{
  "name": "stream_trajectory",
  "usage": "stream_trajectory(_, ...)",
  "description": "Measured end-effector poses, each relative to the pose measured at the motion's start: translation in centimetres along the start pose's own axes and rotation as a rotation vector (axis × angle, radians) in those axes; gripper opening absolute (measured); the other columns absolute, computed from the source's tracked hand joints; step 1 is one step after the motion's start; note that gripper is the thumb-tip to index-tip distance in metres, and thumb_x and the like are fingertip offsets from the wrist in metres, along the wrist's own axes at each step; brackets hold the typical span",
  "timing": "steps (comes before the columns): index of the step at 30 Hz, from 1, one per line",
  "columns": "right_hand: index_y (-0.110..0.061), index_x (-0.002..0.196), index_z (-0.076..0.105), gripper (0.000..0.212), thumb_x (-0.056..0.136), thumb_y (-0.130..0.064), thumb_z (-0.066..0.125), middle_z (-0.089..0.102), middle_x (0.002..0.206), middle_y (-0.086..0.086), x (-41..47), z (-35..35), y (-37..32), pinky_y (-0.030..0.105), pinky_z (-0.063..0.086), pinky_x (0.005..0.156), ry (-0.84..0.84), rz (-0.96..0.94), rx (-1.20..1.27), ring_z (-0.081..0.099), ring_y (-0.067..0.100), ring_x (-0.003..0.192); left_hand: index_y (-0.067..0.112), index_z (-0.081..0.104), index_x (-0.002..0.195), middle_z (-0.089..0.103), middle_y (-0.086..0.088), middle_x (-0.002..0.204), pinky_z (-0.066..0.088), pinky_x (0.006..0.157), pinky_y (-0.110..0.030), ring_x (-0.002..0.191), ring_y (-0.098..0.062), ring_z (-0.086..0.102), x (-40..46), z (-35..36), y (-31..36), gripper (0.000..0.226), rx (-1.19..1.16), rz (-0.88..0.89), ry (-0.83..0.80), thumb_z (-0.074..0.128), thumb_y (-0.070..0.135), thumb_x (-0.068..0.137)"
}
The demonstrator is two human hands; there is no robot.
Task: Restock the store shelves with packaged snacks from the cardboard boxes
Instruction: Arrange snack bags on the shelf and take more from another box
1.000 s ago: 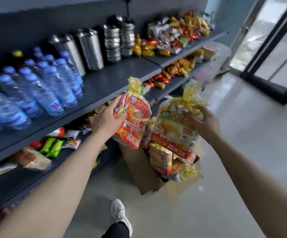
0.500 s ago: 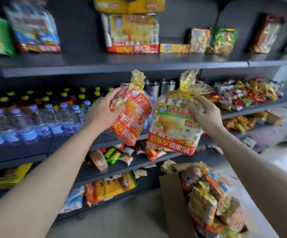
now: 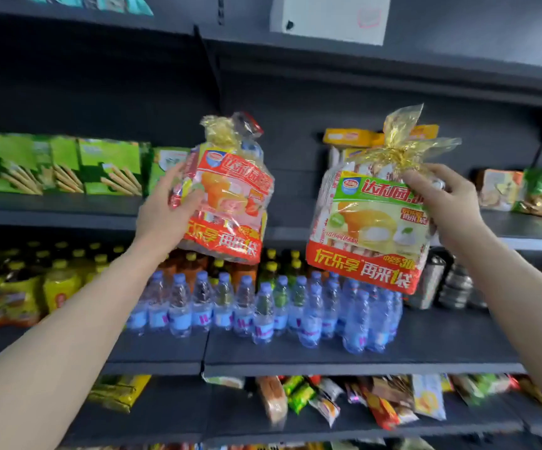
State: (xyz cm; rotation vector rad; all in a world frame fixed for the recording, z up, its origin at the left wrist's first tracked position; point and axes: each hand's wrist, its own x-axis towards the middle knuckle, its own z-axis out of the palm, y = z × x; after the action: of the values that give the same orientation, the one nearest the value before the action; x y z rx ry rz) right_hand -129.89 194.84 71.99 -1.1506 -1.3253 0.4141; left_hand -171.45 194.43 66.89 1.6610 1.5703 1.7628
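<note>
The view has gone up since a moment ago. The cardboard box on the floor was in sight then, and now it is out of the picture. Both bags have come up higher, to the level of the shelf above the water bottles.

The left hand point(image 3: 165, 216) grips the red snack bag point(image 3: 230, 203) by its left side, fingers curled round it. The bag tilts a little and hangs in the air in front of the snack shelf point(image 3: 55, 212). The right hand point(image 3: 441, 199) pinches the green snack bag point(image 3: 370, 228) near its gold tied top point(image 3: 403, 147). That bag hangs in the air too, near the red one but not touching it.

There is open room on the snack shelf between the green boxes point(image 3: 62, 167) at its left end and the yellow packs point(image 3: 351, 138) behind the green snack bag. More bags point(image 3: 529, 193) sit at the right end of that shelf.

On the shelf below, water bottles point(image 3: 263, 306) stand packed in rows in the middle, set back from its front edge, with bare shelf at the front. Yellow-capped drinks point(image 3: 68, 264) stand behind them and yellow packs on the left. Metal cups point(image 3: 454, 284) stand at the right.

The low shelf point(image 3: 178, 414) holds a loose heap of small snack packs point(image 3: 354, 401) toward its right side. A white paper point(image 3: 328, 17) hangs at the top.
</note>
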Motion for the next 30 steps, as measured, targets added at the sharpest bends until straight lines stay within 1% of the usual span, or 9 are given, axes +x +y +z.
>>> stream_trajectory(4, -0.029, 0.131, 0.061, 0.064, 0.077, -0.060, 0.077, 0.070, 0.114, 0.003, 4.3, 5.8, -1.5, 0.022, 0.054, 0.053, -0.016, -0.013, 0.057, 0.075, 0.012, 0.078, 0.061, 0.037, 0.135, 0.056, 0.018, 0.128, 0.056, 0.089, -0.050, 0.104, -0.016, 0.066, 3.4, -3.4, -1.6, 0.051, -0.040, -0.043, 0.088, 0.062, 0.055, 0.091)
stream_trajectory(7, -0.030, 0.134, 0.057, 0.058, 0.084, -0.055, 0.073, 0.071, 0.105, -0.003, 7.9, 10.6, -2.2, 0.025, 0.055, 0.052, -0.035, -0.029, 0.068, 0.075, 0.010, 0.074, 0.057, 0.039, 0.136, 0.058, 0.014, 0.127, 0.057, 0.087, -0.049, 0.101, -0.015, 0.067, 5.7, -4.8, -3.1, 0.050, -0.089, -0.076, 0.154, 0.063, 0.047, 0.093)
stream_trajectory(9, -0.035, 0.126, 0.059, 0.053, 0.081, -0.059, 0.072, 0.073, 0.105, -0.002, 10.1, 14.1, -2.5, 0.036, 0.060, 0.059, -0.049, -0.056, 0.072, 0.076, 0.017, 0.080, 0.052, 0.040, 0.138, 0.059, 0.010, 0.127, 0.058, 0.085, -0.048, 0.100, -0.015, 0.067, 7.2, -5.3, -3.9, 0.050, -0.125, -0.094, 0.199, 0.063, 0.042, 0.095)
stream_trajectory(11, -0.040, 0.118, 0.061, 0.051, 0.074, -0.066, 0.071, 0.072, 0.106, -0.003, 13.2, 17.6, -1.9, 0.047, 0.062, 0.072, -0.031, -0.085, 0.079, 0.075, 0.020, 0.086, 0.047, 0.041, 0.141, 0.060, 0.007, 0.126, 0.059, 0.081, -0.045, 0.099, -0.017, 0.068, 8.8, -5.5, -4.5, 0.052, -0.164, -0.106, 0.242, 0.063, 0.039, 0.095)
stream_trajectory(15, -0.032, 0.126, 0.059, 0.053, 0.083, -0.061, 0.068, 0.069, 0.113, -0.003, 18.6, 25.1, -0.2, 0.040, 0.059, 0.079, -0.062, -0.096, 0.058, 0.070, 0.021, 0.098, 0.042, 0.040, 0.144, 0.060, 0.009, 0.120, 0.056, 0.069, -0.034, 0.097, -0.015, 0.068, 11.9, -5.2, -5.8, 0.054, -0.203, -0.136, 0.301, 0.063, 0.036, 0.095)
stream_trajectory(17, -0.028, 0.132, 0.057, 0.065, 0.079, -0.064, 0.068, 0.068, 0.118, 0.001, 21.1, 28.7, 1.1, 0.047, 0.057, 0.089, -0.094, -0.080, 0.056, 0.067, 0.026, 0.105, 0.043, 0.041, 0.144, 0.061, 0.011, 0.118, 0.056, 0.067, -0.032, 0.096, -0.015, 0.069, 13.1, -4.9, -6.6, 0.053, -0.212, -0.147, 0.303, 0.063, 0.036, 0.095)
stream_trajectory(19, -0.024, 0.134, 0.058, 0.063, 0.082, -0.059, 0.070, 0.068, 0.122, 0.007, 23.1, 31.9, 2.1, 0.051, 0.054, 0.095, -0.159, -0.066, 0.033, 0.066, 0.030, 0.107, 0.042, 0.043, 0.143, 0.062, 0.012, 0.118, 0.055, 0.062, -0.028, 0.094, -0.014, 0.070, 14.0, -4.5, -7.3, 0.053, -0.214, -0.151, 0.299, 0.063, 0.034, 0.095)
stream_trajectory(23, -0.022, 0.134, 0.061, 0.058, 0.086, -0.054, 0.070, 0.068, 0.125, 0.010, 25.5, 36.8, 3.8, 0.048, 0.054, 0.095, -0.260, -0.031, -0.005, 0.065, 0.032, 0.109, 0.044, 0.046, 0.139, 0.063, 0.014, 0.115, 0.056, 0.057, -0.023, 0.085, -0.009, 0.072, 14.9, -4.0, -8.4, 0.049, -0.197, -0.149, 0.285, 0.063, 0.033, 0.095)
stream_trajectory(30, -0.032, 0.129, 0.056, 0.040, 0.098, -0.056, 0.050, 0.067, 0.116, 0.008, 26.1, 39.3, 6.3, 0.038, 0.046, 0.084, -0.337, -0.304, -0.239, 0.061, 0.031, 0.107, 0.050, 0.048, 0.130, 0.063, 0.012, 0.120, 0.056, 0.064, -0.028, 0.092, -0.014, 0.072, 15.6, -3.8, -9.7, 0.043, -0.228, -0.169, 0.314, 0.064, 0.032, 0.095)
